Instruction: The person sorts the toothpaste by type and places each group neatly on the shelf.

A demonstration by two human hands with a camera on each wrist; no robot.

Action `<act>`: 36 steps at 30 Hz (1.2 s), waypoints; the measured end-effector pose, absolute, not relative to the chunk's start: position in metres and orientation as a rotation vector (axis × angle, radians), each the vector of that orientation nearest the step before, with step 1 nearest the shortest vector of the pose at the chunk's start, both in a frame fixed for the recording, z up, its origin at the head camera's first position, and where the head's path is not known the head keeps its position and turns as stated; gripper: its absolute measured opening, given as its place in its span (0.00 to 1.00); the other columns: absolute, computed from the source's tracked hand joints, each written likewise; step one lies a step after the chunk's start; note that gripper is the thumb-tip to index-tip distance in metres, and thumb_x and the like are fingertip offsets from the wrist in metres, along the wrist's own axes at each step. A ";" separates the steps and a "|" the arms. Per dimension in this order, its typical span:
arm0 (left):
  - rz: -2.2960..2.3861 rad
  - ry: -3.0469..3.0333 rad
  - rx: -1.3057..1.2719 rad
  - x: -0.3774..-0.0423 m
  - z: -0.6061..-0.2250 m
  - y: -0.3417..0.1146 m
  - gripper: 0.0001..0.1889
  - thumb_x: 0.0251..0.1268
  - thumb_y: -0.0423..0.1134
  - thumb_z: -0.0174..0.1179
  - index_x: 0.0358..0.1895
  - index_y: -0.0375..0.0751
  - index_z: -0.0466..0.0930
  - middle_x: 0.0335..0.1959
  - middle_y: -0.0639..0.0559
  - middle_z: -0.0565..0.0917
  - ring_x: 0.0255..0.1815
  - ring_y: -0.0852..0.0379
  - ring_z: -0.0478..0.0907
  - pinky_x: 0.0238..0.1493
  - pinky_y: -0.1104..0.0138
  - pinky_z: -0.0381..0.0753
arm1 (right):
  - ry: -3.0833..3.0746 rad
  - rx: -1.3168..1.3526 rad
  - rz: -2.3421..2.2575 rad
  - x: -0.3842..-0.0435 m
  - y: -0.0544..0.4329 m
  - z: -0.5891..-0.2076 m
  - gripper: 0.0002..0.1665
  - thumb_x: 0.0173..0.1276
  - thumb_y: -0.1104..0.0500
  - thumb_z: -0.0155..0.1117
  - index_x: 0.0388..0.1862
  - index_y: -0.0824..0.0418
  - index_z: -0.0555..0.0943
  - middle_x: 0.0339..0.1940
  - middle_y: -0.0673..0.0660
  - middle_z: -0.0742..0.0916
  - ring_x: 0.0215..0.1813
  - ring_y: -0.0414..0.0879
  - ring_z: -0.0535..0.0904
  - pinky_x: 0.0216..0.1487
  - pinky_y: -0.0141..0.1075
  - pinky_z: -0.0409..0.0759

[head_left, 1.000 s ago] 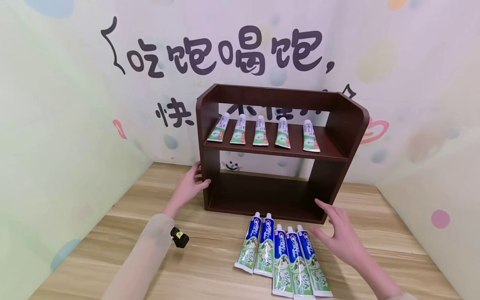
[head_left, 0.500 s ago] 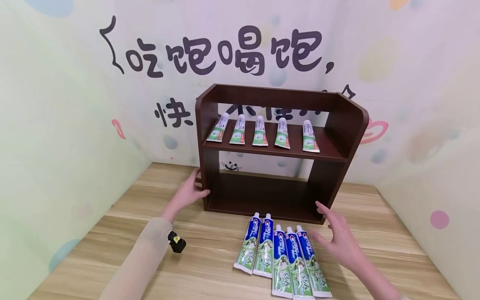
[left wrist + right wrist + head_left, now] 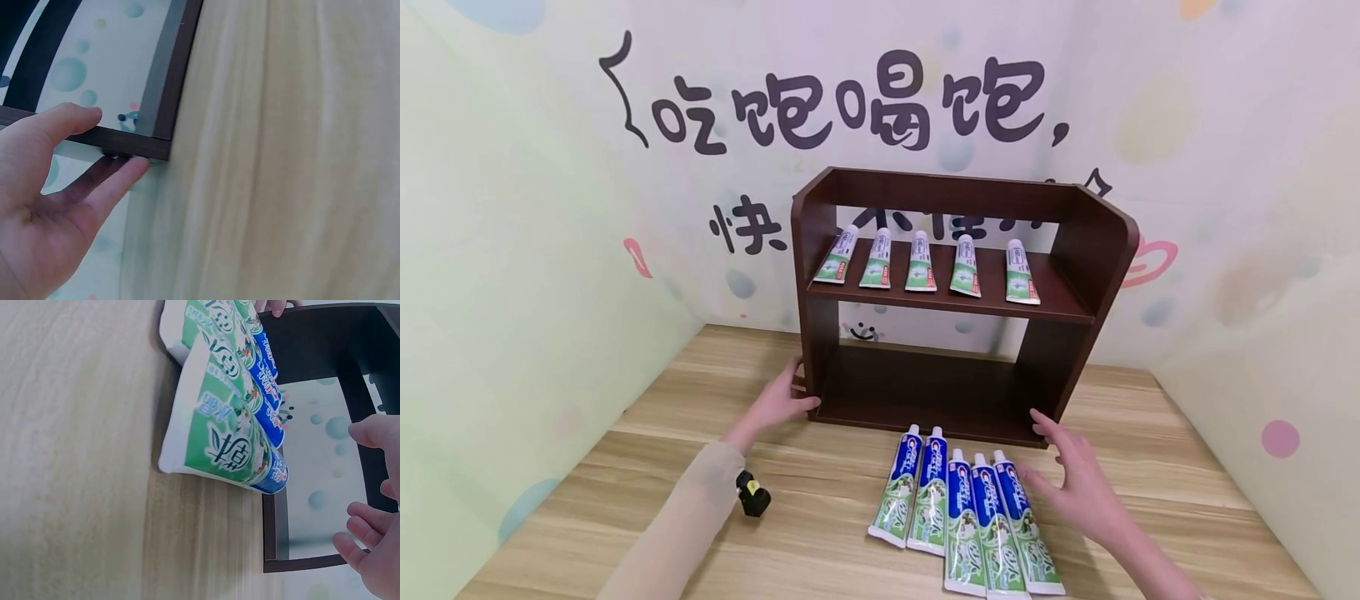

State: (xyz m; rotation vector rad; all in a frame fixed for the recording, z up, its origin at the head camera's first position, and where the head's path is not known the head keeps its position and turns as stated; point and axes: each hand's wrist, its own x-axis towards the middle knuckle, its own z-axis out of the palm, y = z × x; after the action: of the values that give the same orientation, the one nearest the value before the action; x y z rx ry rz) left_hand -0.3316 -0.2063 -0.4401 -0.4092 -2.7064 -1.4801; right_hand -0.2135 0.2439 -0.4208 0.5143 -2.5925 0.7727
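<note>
Pale walls with pastel spots stand around a wood-grained tabletop; call straight ahead of me twelve o'clock. A dark brown shelf unit stands upright at about twelve. It lies at two o'clock from my left hand and at eleven from my right hand. With the left I pinch its left side panel low down, thumb at the front edge and fingers round the outer face. My right is spread, thumb well apart from the fingers, holding nothing; its fingertips are at the right panel's front edge, and I cannot tell whether they touch.

Five big blue-and-green toothpaste tubes lie in front of the shelf unit, between eight and nine o'clock from my right hand, caps toward twelve. The two on the left sit a little farther from me than the three on the right.

On the upper board, five smaller white-and-green tubes lie spaced in a row, caps to the back.

Large dark lettering covers the wall at twelve, partly hidden by the shelf unit. A black device sits at my left cuff.
</note>
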 end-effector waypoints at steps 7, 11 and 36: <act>-1.492 -2.677 -0.403 -0.330 -0.448 -0.205 0.43 0.61 0.32 0.64 0.75 0.30 0.48 0.58 0.22 0.76 0.50 0.33 0.83 0.39 0.58 0.89 | -2.615 0.506 0.768 -0.214 0.246 -0.428 0.47 0.60 0.56 0.73 0.76 0.55 0.62 0.62 0.62 0.80 0.60 0.55 0.73 0.51 0.47 0.82; -1.576 -2.673 -0.370 -0.329 -0.448 -0.205 0.43 0.62 0.33 0.64 0.76 0.30 0.49 0.61 0.22 0.73 0.54 0.32 0.81 0.42 0.56 0.89 | -2.592 0.527 0.769 -0.214 0.246 -0.429 0.46 0.59 0.57 0.74 0.75 0.56 0.65 0.60 0.62 0.81 0.59 0.56 0.74 0.49 0.45 0.82; -1.550 -2.846 -0.447 -0.332 -0.454 -0.217 0.40 0.64 0.38 0.64 0.72 0.23 0.55 0.60 0.25 0.76 0.58 0.37 0.79 0.56 0.56 0.85 | -2.722 0.537 0.805 -0.213 0.248 -0.438 0.40 0.61 0.56 0.72 0.71 0.58 0.69 0.61 0.64 0.81 0.61 0.59 0.74 0.52 0.55 0.81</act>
State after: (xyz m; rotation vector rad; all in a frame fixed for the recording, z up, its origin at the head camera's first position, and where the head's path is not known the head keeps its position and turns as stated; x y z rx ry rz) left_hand -0.3321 -0.2173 -0.4541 -0.4475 -2.8458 -1.5497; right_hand -0.2130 0.2482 -0.4377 0.5370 -2.7219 0.8052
